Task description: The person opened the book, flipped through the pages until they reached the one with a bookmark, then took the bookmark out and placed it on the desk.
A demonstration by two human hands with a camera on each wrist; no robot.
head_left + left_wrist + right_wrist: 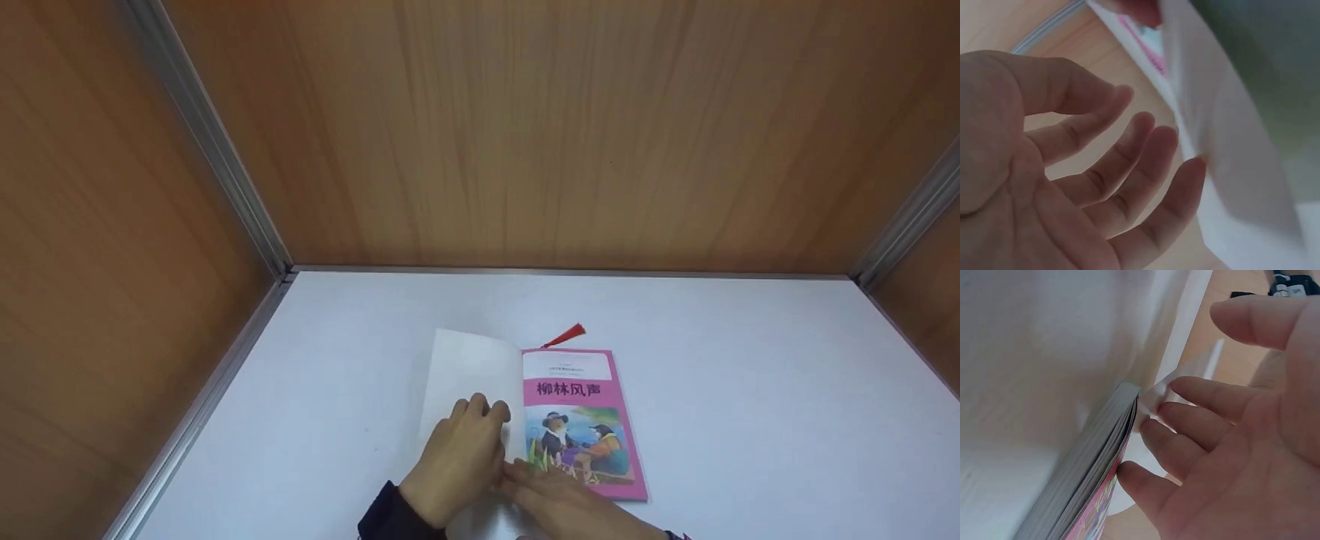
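While L hand (459,457) lifts cover (469,386) — R hand (559,499) steadies book (581,424).

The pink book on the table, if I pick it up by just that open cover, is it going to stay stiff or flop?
Probably flop: the book looks like a thin paperback, and its cover already bows under the left hand. It likely feels light.

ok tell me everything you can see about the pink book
The pink book is a thin paperback lying flat on the white table. Its front cover, white inside, is folded open to the left, showing a pink-bordered title page with Chinese characters and a picture of two hatted figures. A red tassel sticks out at the top. The left hand rests on the open cover; the right hand touches the lower edge.
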